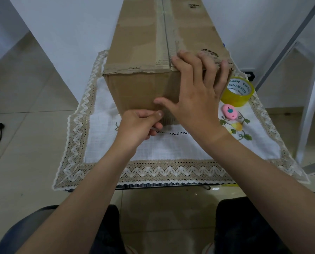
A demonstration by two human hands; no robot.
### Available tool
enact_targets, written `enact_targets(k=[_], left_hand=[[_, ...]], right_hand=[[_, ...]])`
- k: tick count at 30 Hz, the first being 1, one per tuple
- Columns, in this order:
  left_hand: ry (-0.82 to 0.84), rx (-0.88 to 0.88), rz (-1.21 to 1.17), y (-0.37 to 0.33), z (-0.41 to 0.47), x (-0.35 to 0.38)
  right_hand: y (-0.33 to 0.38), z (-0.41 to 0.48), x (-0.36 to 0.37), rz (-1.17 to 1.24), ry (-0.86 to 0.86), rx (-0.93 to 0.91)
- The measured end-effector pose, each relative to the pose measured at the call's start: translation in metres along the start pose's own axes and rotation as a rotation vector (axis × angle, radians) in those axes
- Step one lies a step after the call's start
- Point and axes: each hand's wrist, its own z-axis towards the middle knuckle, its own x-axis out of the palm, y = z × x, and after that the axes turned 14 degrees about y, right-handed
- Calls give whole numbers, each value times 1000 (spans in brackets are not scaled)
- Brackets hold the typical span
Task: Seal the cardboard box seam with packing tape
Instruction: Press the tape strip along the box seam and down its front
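At the centre of the cloth-covered worktop (171,154), the cardboard box (140,44) stands, its top seam (165,33) running 12 to 6 o'clock. The right hand (195,92) rests on the near top edge, fingers (206,65) spread apart. The left hand (136,125), fingers curled, pinches a thin clear tape strip (154,129) at the box's base. The tape roll (239,96) sits at the box's 3 o'clock, a pink cutter (230,111) at 4.

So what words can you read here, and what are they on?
"MADE IN CHINA": on the white inside ring of the yellow tape roll, printed more than once.
Dark marks on top of the cardboard box: too blurred to read.
The pink cutter: no words showing.
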Motion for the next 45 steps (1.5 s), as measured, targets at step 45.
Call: enact_targets(k=[45], left_hand=[[-17, 13, -112, 10, 6, 4]], right_hand=[[-34, -6, -5, -202, 92, -168]])
